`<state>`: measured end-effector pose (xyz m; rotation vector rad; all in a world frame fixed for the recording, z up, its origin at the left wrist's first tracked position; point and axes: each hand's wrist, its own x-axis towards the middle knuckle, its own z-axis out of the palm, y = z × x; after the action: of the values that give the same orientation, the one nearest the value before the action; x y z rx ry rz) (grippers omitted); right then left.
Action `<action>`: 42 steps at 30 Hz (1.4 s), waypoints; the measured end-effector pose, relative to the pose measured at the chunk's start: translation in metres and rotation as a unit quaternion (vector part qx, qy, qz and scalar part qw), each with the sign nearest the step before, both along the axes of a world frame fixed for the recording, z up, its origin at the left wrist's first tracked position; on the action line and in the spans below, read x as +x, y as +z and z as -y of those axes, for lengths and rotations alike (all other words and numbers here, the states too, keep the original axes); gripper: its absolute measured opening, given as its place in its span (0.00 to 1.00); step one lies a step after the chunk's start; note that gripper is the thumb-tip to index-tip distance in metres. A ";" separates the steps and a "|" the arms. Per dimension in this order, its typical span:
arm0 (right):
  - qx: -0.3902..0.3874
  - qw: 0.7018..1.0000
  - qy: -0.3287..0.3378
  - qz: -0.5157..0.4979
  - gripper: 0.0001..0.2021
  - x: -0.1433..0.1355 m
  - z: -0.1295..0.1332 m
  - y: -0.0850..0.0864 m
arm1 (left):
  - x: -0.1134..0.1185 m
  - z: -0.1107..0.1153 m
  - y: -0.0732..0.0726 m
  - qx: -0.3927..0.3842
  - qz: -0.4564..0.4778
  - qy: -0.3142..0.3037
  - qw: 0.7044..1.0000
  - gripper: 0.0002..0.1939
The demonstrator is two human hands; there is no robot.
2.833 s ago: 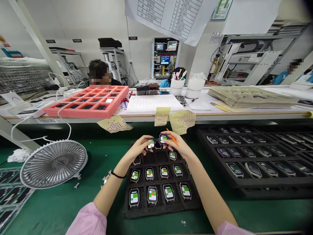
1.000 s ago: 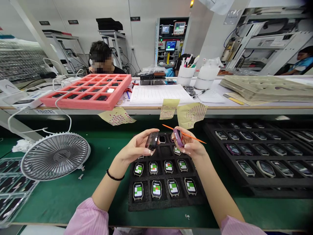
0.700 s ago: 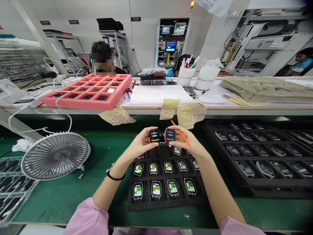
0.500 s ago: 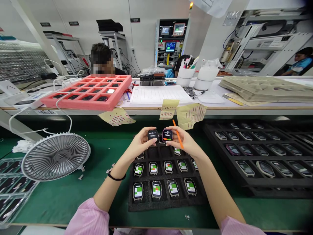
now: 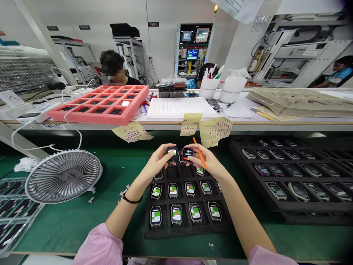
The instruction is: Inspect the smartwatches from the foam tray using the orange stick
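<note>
Left hand (image 5: 160,159) and right hand (image 5: 207,161) above a black tray (image 5: 190,231) on the green worktop (image 5: 107,206).
The left pinches a dark watch (image 5: 172,152), the right a purple-rimmed watch (image 5: 188,152) and an orange stick (image 5: 199,151); the two watches are side by side, lit.

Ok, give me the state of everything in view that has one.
Left grip: closed on dark watch
Dark watch: held, screen lit
Right grip: closed on purple watch, orange stick
Purple watch: held, screen lit, mostly black
Orange stick: held slanted
Near tray: flat on bench
Front watches: screens lit
Right-tray watches: screens seem unlit
Fan: facing up; running or not, unclear
Monitor: lit
</note>
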<state>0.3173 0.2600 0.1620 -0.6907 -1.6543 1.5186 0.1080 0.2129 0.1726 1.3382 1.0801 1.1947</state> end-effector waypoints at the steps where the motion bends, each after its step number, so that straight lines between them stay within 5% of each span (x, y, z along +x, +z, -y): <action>1: -0.003 1.000 -0.003 -0.001 0.16 0.000 0.000 0.000 | 0.000 0.000 -0.001 0.001 -0.001 0.000 1.000 0.19; 15: 0.003 0.998 -0.067 -0.006 0.14 -0.005 -0.001 -0.002 | 0.001 0.001 0.001 -0.017 -0.018 0.039 0.999 0.17; 31: 0.011 0.999 -0.008 0.033 0.19 0.001 -0.002 -0.003 | 0.002 0.000 -0.002 0.002 -0.014 -0.019 1.000 0.27; 42: -0.018 0.999 -0.042 0.007 0.14 -0.004 0.000 0.001 | 0.003 -0.001 -0.002 0.001 -0.018 0.019 1.000 0.20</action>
<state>0.3131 0.2604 0.1625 -0.7823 -1.5929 1.4894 0.1108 0.2135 0.1710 1.3511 1.1347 1.2049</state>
